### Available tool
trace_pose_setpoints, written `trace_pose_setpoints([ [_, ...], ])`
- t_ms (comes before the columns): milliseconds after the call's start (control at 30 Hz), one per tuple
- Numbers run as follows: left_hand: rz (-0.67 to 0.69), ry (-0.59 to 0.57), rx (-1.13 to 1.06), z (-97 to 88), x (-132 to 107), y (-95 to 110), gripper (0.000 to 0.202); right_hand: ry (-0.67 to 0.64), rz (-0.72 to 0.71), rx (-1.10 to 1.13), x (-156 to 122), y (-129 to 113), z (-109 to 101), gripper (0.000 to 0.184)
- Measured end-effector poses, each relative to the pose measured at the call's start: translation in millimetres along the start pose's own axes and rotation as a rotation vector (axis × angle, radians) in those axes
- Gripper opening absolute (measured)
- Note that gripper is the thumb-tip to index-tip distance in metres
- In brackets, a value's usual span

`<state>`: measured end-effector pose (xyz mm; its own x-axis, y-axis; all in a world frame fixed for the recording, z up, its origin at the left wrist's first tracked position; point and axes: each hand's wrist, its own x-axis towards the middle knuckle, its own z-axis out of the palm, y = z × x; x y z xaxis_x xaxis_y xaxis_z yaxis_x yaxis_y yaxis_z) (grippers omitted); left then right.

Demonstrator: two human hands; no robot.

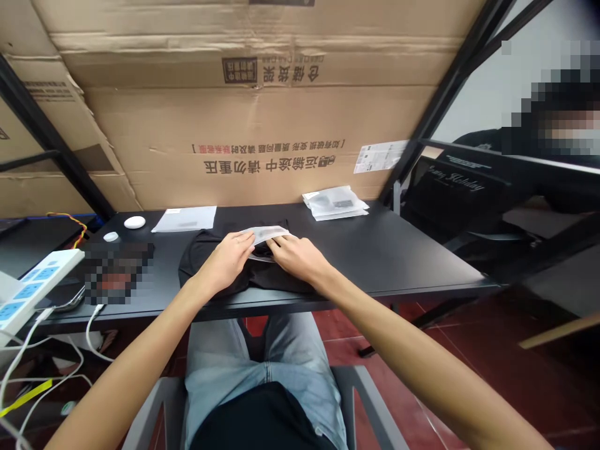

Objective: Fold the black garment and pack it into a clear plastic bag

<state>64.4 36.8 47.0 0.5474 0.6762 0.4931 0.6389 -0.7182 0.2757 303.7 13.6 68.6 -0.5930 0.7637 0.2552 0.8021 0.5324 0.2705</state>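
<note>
On the black table, a black cloth item lies spread in front of me; whether it is a garment or a bag I cannot tell. Over its middle is a small frosted plastic bag with a darker patch showing through. My left hand grips the bag's left side, fingers closed together on its edge. From the right, my right hand holds the bag's other side, its fingertips partly hidden at the bag's near edge. Something black shows between the two hands, just below the frosted plastic.
A stack of frosted bags lies at the back right, and another flat bag at the back left. Left are a white round case, a blurred phone-like object and a power strip with cables. Cardboard stands behind; a person sits right.
</note>
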Motion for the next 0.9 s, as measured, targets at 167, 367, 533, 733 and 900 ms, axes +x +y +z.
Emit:
trace_pose_setpoints([
  [167,-0.045,-0.015,0.040,-4.9,-6,2,0.050,0.243,-0.314,-0.079,-18,9,0,0.036],
  [367,0.009,-0.117,-0.001,-1.0,-11,4,0.055,0.272,-0.417,-0.091,-19,19,7,0.033],
  [533,0.009,-0.140,-0.044,-0.8,-16,-1,0.052,0.287,-0.279,0.167,-12,30,14,0.023],
  [733,-0.163,-0.035,-0.077,-15.7,-21,-1,0.050,0.133,-0.333,0.373,-9,29,22,0.013],
  [900,-0.567,-0.065,-0.021,-31.2,-32,-2,0.045,0.098,-0.280,0.505,-11,23,15,0.021],
])
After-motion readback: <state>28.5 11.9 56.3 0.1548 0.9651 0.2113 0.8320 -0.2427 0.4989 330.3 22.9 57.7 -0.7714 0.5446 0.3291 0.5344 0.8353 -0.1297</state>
